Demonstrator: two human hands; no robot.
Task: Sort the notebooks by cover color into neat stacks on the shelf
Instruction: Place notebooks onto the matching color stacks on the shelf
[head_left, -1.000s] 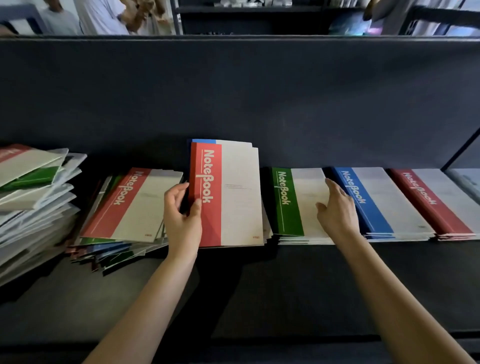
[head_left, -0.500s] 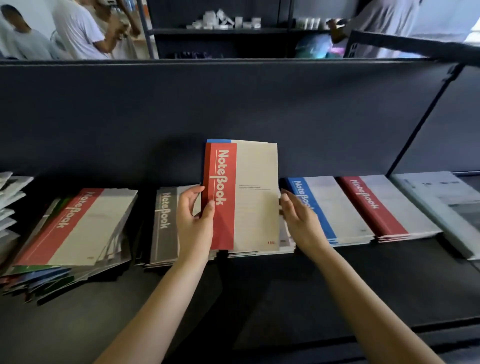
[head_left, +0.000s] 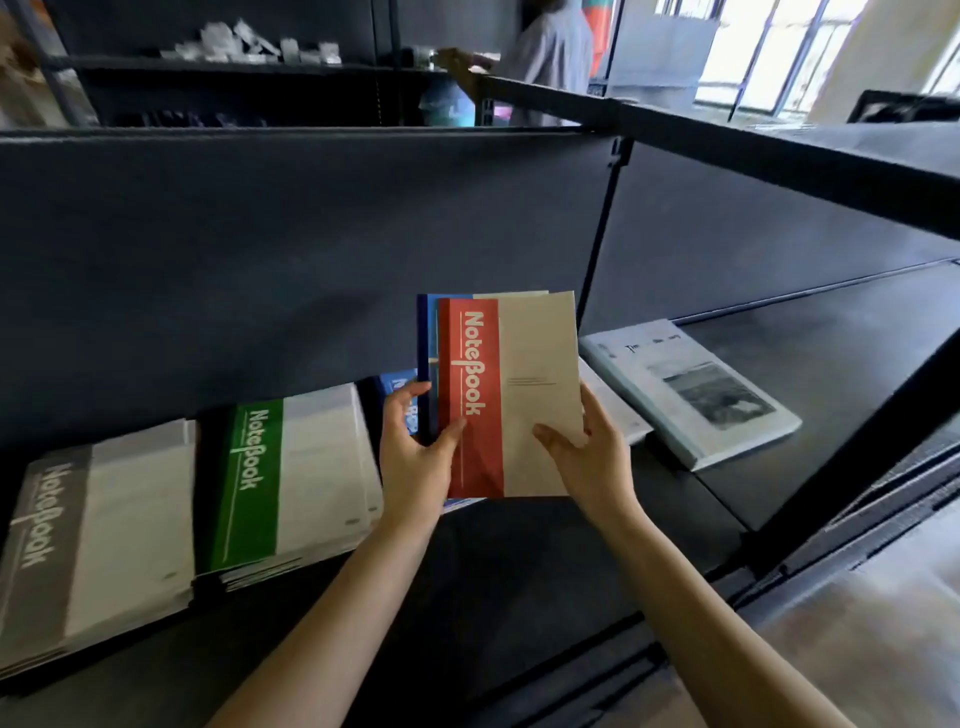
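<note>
At the left end of the shelf (head_left: 519, 571) lay a grey stack (head_left: 78, 551), with a green stack (head_left: 291, 483) just beside it. Bare shelf ran from them to the front edge. Above the middle, the left hand (head_left: 415, 462) gripped the spine side of a red notebook (head_left: 511, 395), held upright with a blue notebook (head_left: 427, 343) behind it. The right hand (head_left: 592, 462), resting on the stacks half a second before, now pinched its lower right edge. A pale booklet (head_left: 691, 389) lay toward the right end.
</note>
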